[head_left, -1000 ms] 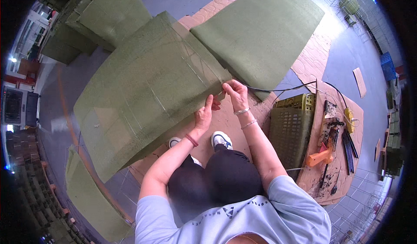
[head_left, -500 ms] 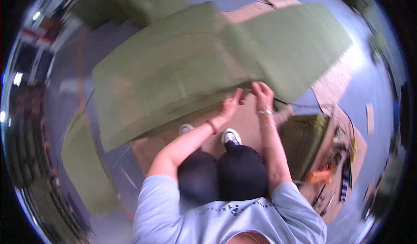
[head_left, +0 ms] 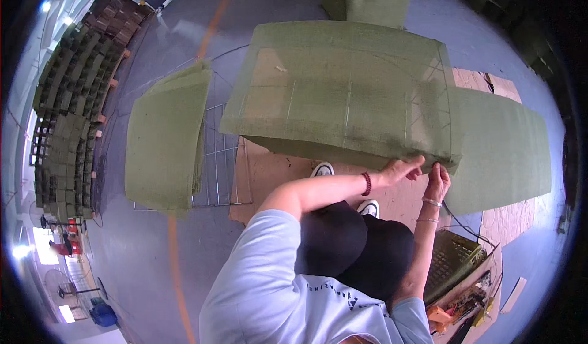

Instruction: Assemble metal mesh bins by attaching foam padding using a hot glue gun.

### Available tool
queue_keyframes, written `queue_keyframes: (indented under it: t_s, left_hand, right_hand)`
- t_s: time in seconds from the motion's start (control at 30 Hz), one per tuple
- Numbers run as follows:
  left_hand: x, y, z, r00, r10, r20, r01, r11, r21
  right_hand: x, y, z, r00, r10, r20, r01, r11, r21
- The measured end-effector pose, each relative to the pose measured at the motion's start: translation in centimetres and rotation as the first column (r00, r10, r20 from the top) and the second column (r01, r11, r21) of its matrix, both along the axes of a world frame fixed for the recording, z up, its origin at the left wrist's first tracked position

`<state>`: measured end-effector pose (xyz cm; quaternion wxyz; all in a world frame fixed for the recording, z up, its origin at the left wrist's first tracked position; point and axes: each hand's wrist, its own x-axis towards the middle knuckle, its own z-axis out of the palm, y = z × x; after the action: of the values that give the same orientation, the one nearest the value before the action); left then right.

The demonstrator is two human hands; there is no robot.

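Observation:
A large green mesh sheet lies over a wire frame whose thin rods show through the weave. At its near right corner, my right hand is closed, thumb and fingertips pinching the sheet's edge. Just left of it, my left hand is at the same near edge with bent fingers, closed on the mesh; the fingertips are partly hidden. Between the hands the mesh is bunched and dark. Under the sheet's near side, brown cardboard covers part of the floor.
Another green sheet lies at the right. On the left, a folded green piece rests beside a bare wire grid. Near my right forearm are a green perforated crate and an orange-handled tool. Stacked green pieces line the far left.
My view has turned, so the sheet and hands appear farther right, and the wire grid and stacks at left show more clearly. Both hands remain close together at the sheet's near edge.

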<state>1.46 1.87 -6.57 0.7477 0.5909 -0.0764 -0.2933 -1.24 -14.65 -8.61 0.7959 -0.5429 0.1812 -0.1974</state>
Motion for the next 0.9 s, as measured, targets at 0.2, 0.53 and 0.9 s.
queue_keyframes:
  t_s: [0.2, 0.53, 0.9]
  left_hand:
    - [-0.9, 0.7, 0.5, 0.993, -0.116, 0.0, 0.116, 0.993, 0.028]
    - [-0.7, 2.1, 2.3, 0.999, -0.051, 0.008, 0.05, 0.995, 0.091]
    - [-0.6, 2.2, 1.3, 0.997, 0.059, 0.053, -0.067, 0.984, 0.166]
  right_hand:
    - [-0.6, -2.5, 0.1, 0.965, -0.034, -0.258, -0.033, 0.967, -0.251]
    - [-0.4, -0.1, 0.6, 0.999, 0.012, -0.047, -0.018, 0.99, -0.139]
    - [-0.1, 0.5, 0.1, 0.999, 0.024, -0.033, -0.029, 0.985, -0.171]
